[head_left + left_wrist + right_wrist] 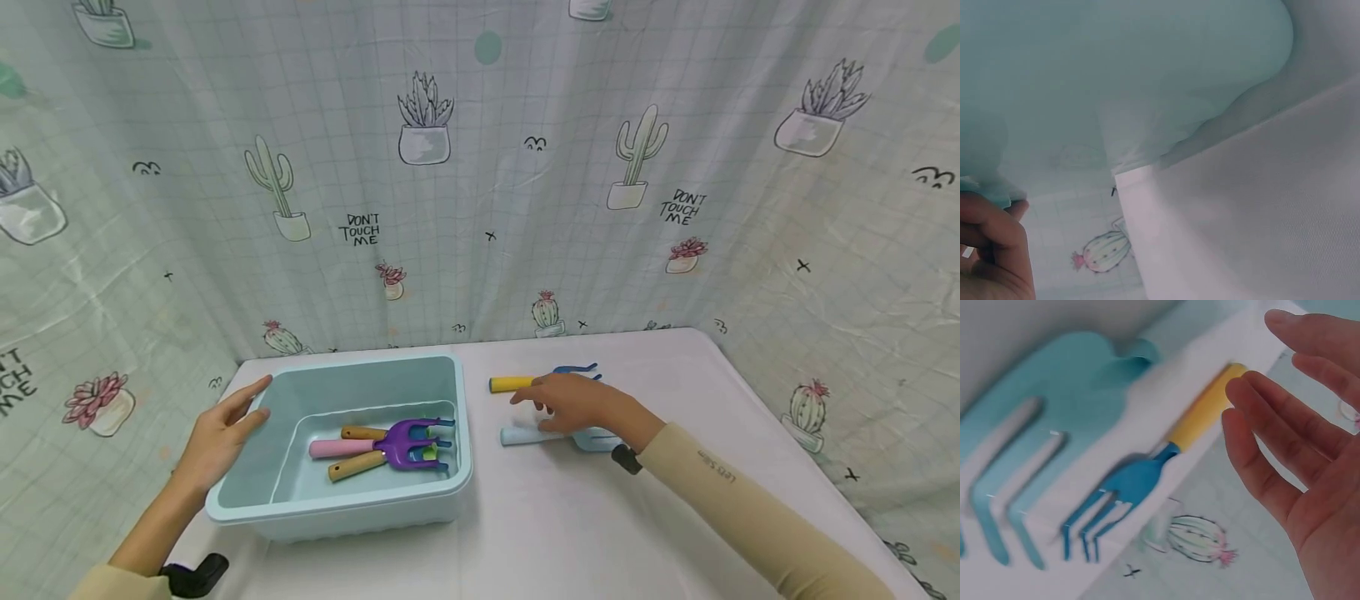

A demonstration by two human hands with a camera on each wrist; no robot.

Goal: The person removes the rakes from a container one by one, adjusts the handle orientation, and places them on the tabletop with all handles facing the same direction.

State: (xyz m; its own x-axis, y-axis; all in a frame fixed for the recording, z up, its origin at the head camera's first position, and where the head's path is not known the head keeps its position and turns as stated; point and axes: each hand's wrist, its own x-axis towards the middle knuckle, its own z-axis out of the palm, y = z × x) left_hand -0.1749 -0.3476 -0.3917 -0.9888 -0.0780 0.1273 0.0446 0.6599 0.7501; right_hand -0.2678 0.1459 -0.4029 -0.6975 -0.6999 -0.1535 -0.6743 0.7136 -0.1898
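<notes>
My left hand (221,437) grips the left rim of a pale blue-green plastic bin (337,510). Its curled fingers also show at the bin's edge in the left wrist view. Inside lie a purple hand fork (405,444), a pink handle (341,449) and two wooden-handled tools, their heads partly hidden under the purple one. My right hand (577,402) reaches over the table with loosely bent fingers, nothing in its grasp. Under and beside it lie a blue hand fork with a yellow handle (510,384) and a larger light blue hand fork (1066,381), partly covered by the hand in the head view.
The white table (540,533) bears the bin on its left half. Behind and along both sides hangs a cactus-print cloth (465,217), close to the table's edges. A black wrist-camera mount (626,458) sits under the right wrist, another (195,575) at the left.
</notes>
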